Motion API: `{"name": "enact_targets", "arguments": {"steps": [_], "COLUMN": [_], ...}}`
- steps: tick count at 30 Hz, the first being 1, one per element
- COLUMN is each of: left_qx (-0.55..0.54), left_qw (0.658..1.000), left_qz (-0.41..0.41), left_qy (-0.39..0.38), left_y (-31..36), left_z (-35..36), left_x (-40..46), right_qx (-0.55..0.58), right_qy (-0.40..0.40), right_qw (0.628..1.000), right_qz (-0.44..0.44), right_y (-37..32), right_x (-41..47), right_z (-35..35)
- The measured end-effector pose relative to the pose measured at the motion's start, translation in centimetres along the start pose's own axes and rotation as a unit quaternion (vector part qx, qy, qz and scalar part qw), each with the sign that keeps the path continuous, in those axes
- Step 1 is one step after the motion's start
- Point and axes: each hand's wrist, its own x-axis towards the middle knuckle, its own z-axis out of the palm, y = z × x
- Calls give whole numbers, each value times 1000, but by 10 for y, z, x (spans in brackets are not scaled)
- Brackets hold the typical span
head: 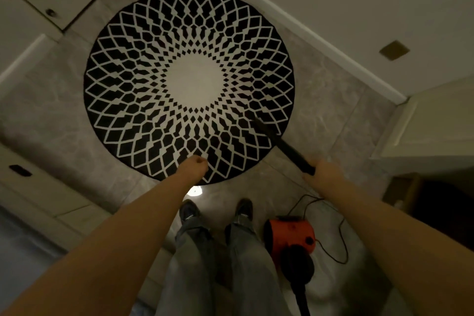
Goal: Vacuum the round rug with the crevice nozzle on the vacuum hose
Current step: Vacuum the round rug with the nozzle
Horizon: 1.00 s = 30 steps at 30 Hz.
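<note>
Round rug under the crevice nozzle

Round black-and-white patterned rug (189, 84) lies flat on grey marble-look floor tiles (331, 120). Nearest: orange canister vacuum (289, 238) beside the person's shoes. Right hand (320, 167) wrapped around black crevice nozzle (279, 143), whose tip rests on the rug's near-right part. Left hand (196, 164) over the rug's near edge, fingers curled, holding nothing visible.

right hand (322, 168) gripping crevice nozzle (279, 143), tip on round rug (189, 84)
</note>
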Motion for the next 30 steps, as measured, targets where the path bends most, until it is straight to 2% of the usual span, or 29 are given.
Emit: {"name": "enact_targets", "arguments": {"steps": [3,5,7,12,18,22,24,30], "left_qx": [13,17,16,21,27,-59,-97,-58], "left_qw": [1000,1000,999,998,999,997,993,997], "left_qz": [4,15,27,46,26,-31,-52,-24], "left_qy": [-8,-18,-28,-45,-36,-45,-52,-41], "left_y": [14,24,35,49,40,44,49,46], "left_z": [12,19,26,37,43,45,45,34], "left_x": [-2,-4,-4,3,8,-4,-10,-12], "right_qx": [0,-9,-2,-20,28,4,8,58], "right_qy": [-31,-10,4,-22,64,65,34,-6], "right_qw": [998,998,998,999,997,996,997,998], "right_qz": [-52,-68,-56,-38,16,66,68,-8], "right_y": [-9,-13,-11,-1,14,8,-4,-36], "right_x": [-16,-15,-8,9,31,48,47,8], "right_z": [15,16,10,-6,-47,-62,-46,48]}}
